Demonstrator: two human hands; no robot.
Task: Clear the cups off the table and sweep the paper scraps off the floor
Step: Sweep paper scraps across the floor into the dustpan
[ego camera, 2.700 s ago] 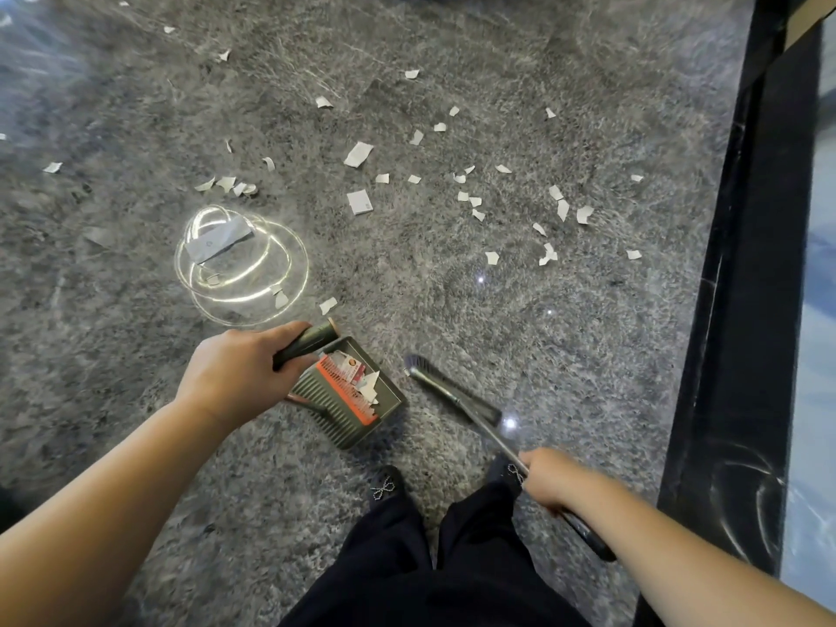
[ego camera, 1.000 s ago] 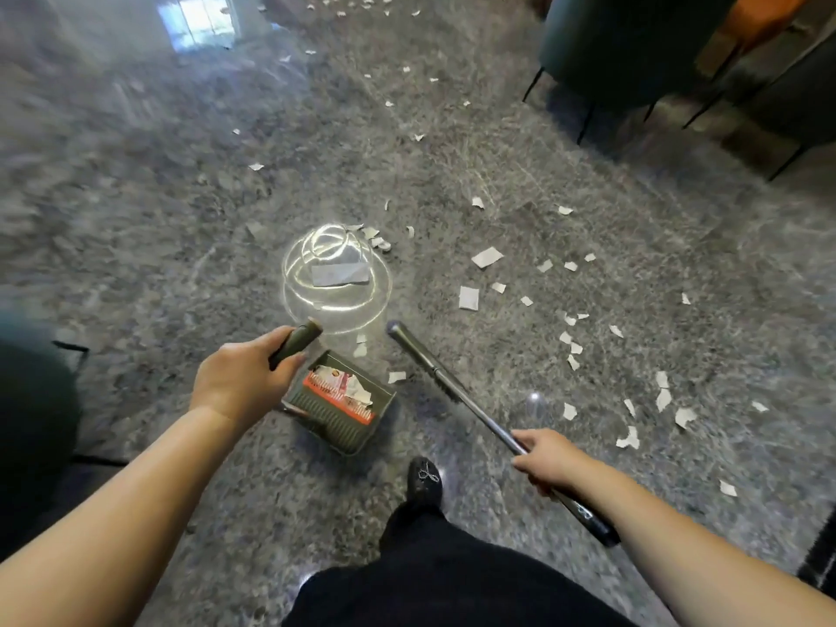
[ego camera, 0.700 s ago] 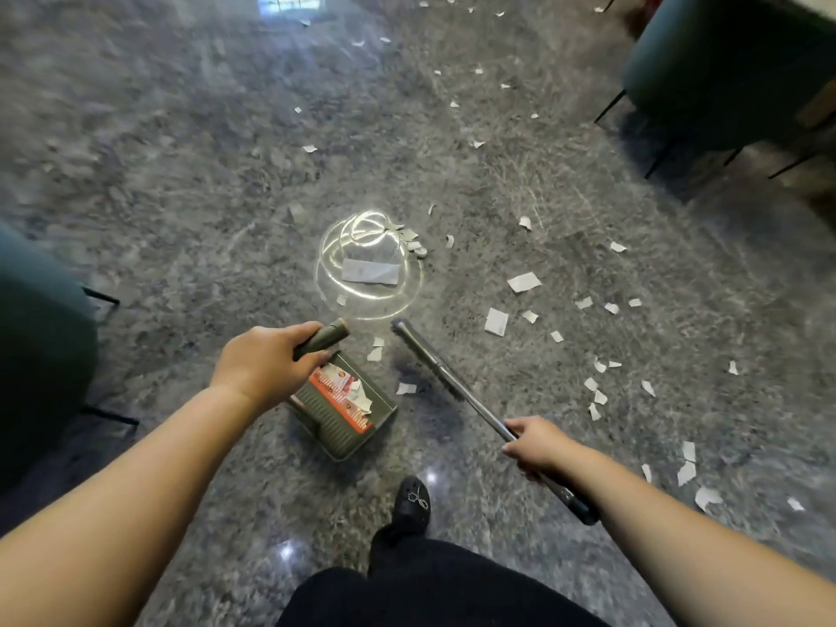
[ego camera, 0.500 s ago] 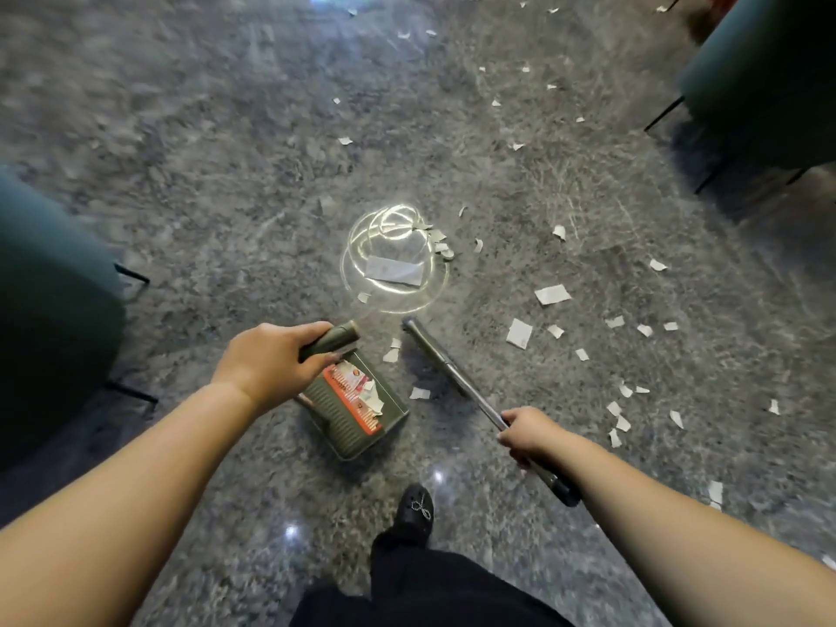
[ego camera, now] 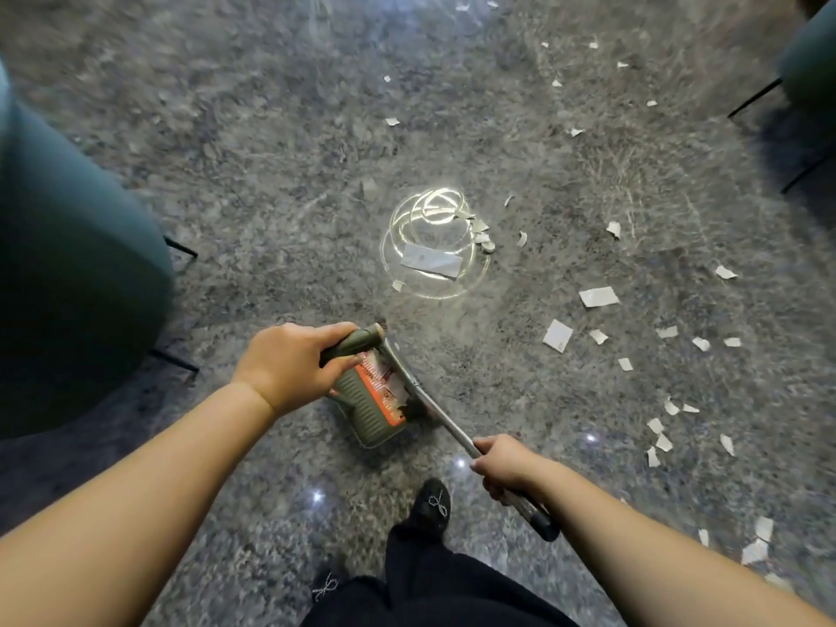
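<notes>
My left hand (ego camera: 289, 364) grips the dark green handle of a dustpan (ego camera: 368, 407) that holds an orange-and-white wrapper and a few paper bits. My right hand (ego camera: 506, 466) grips the metal handle of a broom (ego camera: 445, 423), whose head lies against the dustpan's right edge. White paper scraps (ego camera: 599, 296) lie scattered over the grey stone floor, mostly ahead and to the right. A larger slip (ego camera: 432, 261) lies inside a bright ring of reflected light. No cups are in view.
A dark teal chair (ego camera: 68, 282) with black legs stands close at the left. Another chair (ego camera: 809, 61) shows at the top right corner. My black shoes (ego camera: 432, 506) and trousers are at the bottom centre.
The broom head has swung left from the open floor up against the dustpan's mouth. The two loose scraps beside the dustpan are no longer seen on the floor. The view has turned left.
</notes>
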